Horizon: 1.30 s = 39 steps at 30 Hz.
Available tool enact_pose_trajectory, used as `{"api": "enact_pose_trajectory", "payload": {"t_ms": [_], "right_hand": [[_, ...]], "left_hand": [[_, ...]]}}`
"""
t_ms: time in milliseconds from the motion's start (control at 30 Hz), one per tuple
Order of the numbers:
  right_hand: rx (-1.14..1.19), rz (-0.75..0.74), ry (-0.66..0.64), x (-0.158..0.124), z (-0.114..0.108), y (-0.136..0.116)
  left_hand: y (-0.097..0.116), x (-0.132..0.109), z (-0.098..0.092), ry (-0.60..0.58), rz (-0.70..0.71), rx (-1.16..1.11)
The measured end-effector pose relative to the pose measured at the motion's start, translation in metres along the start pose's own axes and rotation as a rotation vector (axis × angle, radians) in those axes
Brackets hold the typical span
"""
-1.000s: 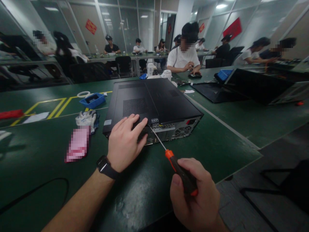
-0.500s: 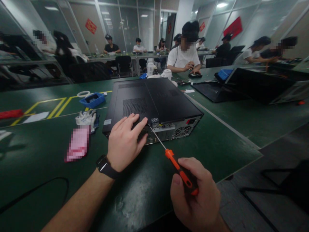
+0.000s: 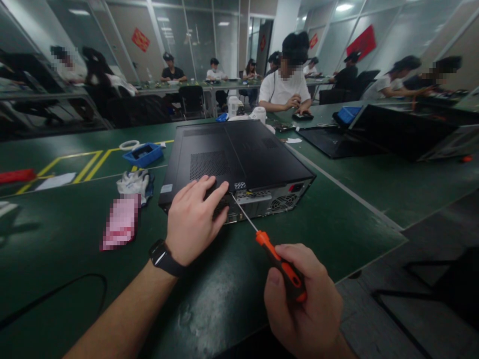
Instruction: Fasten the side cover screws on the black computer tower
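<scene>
A black desktop computer case lies on its side on the green table, its back panel with fan grille and ports facing me. My left hand, with a watch on the wrist, rests with fingers spread on the top cover near the back edge. In my right hand is an orange and black screwdriver, gripped by its handle. Its thin shaft slants up and left to the back edge of the case, just right of my left thumb. The tip's exact contact point is too small to make out.
Left of the case lie work gloves, a pink blurred item, a blue bin and a roll of tape. Another opened case stands at the right. Across the table a person handles a small dark part.
The screwdriver handle has turned slightly about its axis in my right hand. My left hand and the computer case stay where they were.
</scene>
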State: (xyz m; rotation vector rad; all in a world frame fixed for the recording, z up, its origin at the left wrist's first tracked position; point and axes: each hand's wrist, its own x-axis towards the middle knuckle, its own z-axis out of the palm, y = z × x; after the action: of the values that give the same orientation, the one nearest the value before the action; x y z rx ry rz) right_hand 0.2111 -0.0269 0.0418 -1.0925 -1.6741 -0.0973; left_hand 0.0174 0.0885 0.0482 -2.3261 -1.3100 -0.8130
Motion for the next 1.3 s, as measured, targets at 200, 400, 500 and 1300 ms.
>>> {"api": "enact_pose_trajectory", "payload": {"t_ms": [200, 400, 500, 1300], "right_hand": [[-0.076, 0.061, -0.007, -0.0020, -0.0003, -0.0006], [-0.011, 0.044, -0.012, -0.0023, -0.0017, 0.0025], [0.008, 0.032, -0.010, -0.0021, -0.0012, 0.0011], [-0.061, 0.014, 0.000, -0.0010, -0.0019, 0.0018]], "left_hand": [[-0.0006, 0.0001, -0.0007, -0.001, -0.003, 0.004], [0.0004, 0.0000, -0.0012, -0.001, 0.000, 0.007], [0.0002, 0.0000, -0.0011, 0.000, 0.002, 0.011], [-0.0008, -0.0006, 0.0001, 0.001, 0.000, 0.008]]}}
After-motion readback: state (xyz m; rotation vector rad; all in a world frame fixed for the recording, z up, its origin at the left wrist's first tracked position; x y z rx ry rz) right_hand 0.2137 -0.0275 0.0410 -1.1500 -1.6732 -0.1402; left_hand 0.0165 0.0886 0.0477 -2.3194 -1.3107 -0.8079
